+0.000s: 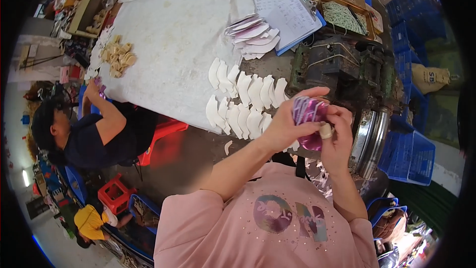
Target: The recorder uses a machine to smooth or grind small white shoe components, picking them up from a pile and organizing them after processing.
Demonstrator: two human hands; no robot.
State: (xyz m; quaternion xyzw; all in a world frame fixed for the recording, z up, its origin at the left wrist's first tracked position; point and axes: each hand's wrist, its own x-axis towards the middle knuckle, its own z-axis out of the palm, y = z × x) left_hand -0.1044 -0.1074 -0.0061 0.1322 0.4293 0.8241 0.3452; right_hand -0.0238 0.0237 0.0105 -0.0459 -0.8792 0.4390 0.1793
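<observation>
Between my hands, in front of my chest, is a small bundle of shiny purple pieces with pale striped edges. My left hand grips it from the left, fingers bent over the top. On the other side my right hand has its fingers closed on it, and a pale wrap covers one fingertip. Just left of the hands, two rows of curved white pieces lie overlapping along the table edge. Farther back is a fanned stack of white and purple-edged pieces.
A cloth-covered table spreads to the left, with cream pieces on it. Clipboards lie at the back. A dark machine with a metal roller stands close on the right, beside blue crates. Another person sits at left.
</observation>
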